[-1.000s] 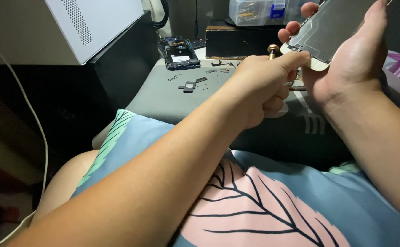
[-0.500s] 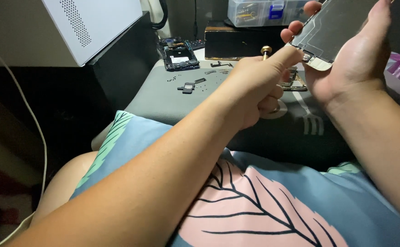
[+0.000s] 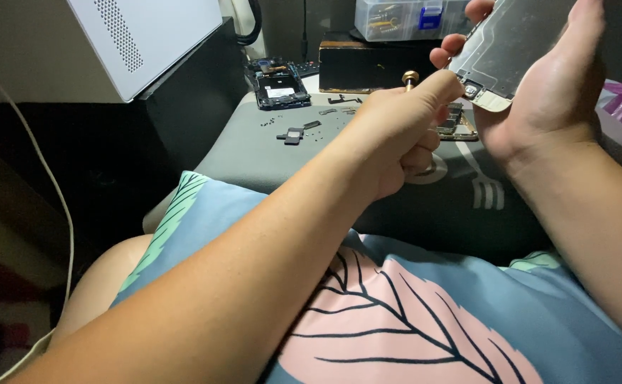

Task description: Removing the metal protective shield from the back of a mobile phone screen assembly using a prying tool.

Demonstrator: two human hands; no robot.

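Since a second ago, both hands have shifted slightly up and right; the metal phone plate (image 3: 513, 50) now sits higher, its top edge cut off by the frame. Left hand (image 3: 403, 135) is clenched around a small screwdriver (image 3: 410, 77), brass cap up, shaft running toward the plate's lower corner; the tip itself is hidden behind the fingers. Right hand (image 3: 545, 92) grips the plate from beneath and the side, fingers curled over its far edge. Plate held in the air above the grey mat (image 3: 254, 153), well clear of it. Long axis tilted: lower end near the left thumb, upper end pointing up and right, out of frame. Flat silver face turned toward the camera.

Containers: clear plastic organiser box (image 3: 396, 18) at the back of the counter, holding small parts; contents too small to identify. An opened phone body (image 3: 279, 85) lies on the mat's far edge, loose small components (image 3: 293, 133) scattered beside it. Leaf-print cushion (image 3: 396, 313) under both forearms.
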